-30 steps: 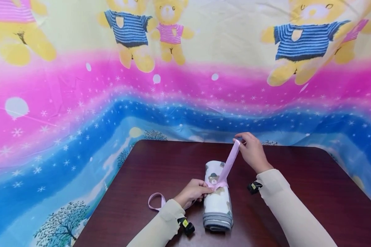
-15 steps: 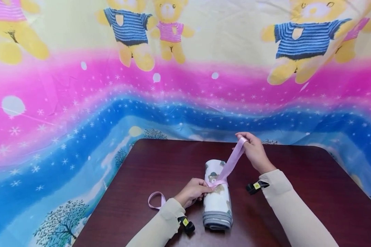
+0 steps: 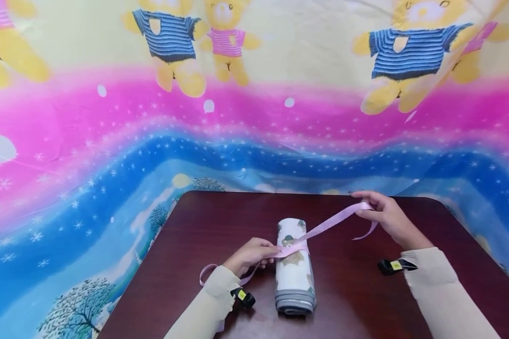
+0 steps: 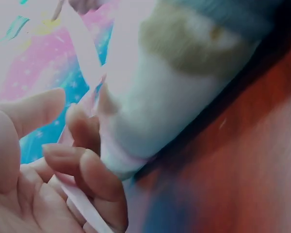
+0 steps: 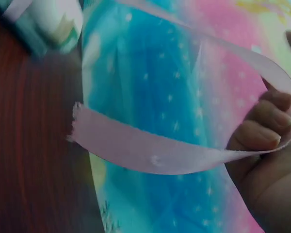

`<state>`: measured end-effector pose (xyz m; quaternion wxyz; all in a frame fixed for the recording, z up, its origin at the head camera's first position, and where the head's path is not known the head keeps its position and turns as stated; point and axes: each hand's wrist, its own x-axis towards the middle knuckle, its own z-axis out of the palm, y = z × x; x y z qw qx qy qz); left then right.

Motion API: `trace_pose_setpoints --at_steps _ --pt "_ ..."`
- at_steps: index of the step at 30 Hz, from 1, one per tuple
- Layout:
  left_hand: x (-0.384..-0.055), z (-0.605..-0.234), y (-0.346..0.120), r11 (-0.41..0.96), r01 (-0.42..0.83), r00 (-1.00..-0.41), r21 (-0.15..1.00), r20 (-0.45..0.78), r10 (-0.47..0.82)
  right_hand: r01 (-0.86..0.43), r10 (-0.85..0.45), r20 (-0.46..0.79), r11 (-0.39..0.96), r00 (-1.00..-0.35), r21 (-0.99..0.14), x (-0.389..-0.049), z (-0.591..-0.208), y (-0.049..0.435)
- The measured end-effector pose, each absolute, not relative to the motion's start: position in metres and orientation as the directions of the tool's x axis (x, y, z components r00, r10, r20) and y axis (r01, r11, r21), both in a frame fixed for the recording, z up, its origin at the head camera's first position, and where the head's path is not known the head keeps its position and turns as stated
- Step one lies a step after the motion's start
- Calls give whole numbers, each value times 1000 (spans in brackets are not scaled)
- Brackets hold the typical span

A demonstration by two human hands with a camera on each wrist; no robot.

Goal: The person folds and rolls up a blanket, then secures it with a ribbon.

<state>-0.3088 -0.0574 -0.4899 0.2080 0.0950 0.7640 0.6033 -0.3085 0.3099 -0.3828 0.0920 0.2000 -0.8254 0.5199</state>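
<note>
A rolled white cloth (image 3: 294,278) with bear prints and grey edging lies lengthwise on the table. Pink ribbon (image 3: 331,220) wraps its middle and crosses over the top. At the roll's left side my left hand (image 3: 251,254) pinches the ribbon; in the left wrist view a strip of ribbon (image 4: 87,206) also runs through the curled fingers (image 4: 99,177). My right hand (image 3: 392,221), raised to the right of the roll, grips the other length, drawn out in a slanting line. Its frayed free end (image 5: 160,155) hangs below the curled fingers in the right wrist view.
The dark reddish-brown table (image 3: 348,292) has rounded far corners. A printed curtain (image 3: 254,108) with bears and snowflakes hangs behind it. A loose ribbon loop (image 3: 205,273) lies by the left forearm. Each wrist wears a small black camera (image 3: 390,267).
My right hand has moved to the right and slightly down, drawing the ribbon from a steep to a flatter slant; its free end now shows. The left hand has shifted slightly left, still pinching.
</note>
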Motion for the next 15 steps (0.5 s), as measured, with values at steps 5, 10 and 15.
trace_pose_setpoints --at_steps 5,10,15 --pt "-315 -478 -78 347 3 -889 938 -157 430 -357 -235 272 523 -933 -774 -296 -394 337" --pt "-321 -471 -94 440 90 -896 894 -120 428 -297 -215 206 644 -955 -706 -284 -413 364" --pt "-325 -473 -110 482 121 -891 868 -119 439 -230 -229 91 712 -969 -664 -277 -438 384"
